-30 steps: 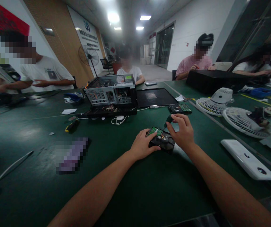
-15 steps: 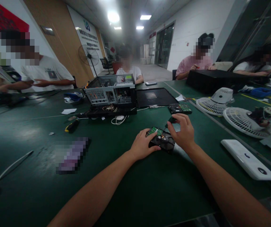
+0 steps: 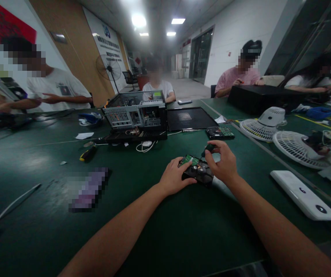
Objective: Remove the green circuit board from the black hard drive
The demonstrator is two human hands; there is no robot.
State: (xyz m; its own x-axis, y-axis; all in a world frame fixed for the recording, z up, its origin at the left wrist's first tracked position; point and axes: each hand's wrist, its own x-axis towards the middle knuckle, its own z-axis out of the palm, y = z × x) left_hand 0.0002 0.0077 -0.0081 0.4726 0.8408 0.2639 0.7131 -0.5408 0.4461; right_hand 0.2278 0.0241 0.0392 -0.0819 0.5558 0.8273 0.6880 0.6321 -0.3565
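Left hand (image 3: 174, 176), half-curled, grips the black rectangular metal drive (image 3: 204, 176) on the dark-green table (image 3: 165, 238); right hand (image 3: 223, 162) pinches a dark-green-handled screwdriver (image 3: 208, 150) over it. Green circuit board (image 3: 189, 159) still on, so it looks unfinished!

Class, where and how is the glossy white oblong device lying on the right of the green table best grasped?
Probably across its middle, by both long edges, from above: the white oblong device lies flat and is much narrower than long. The right hand is nearer, but holds a dark-green-handled screwdriver.
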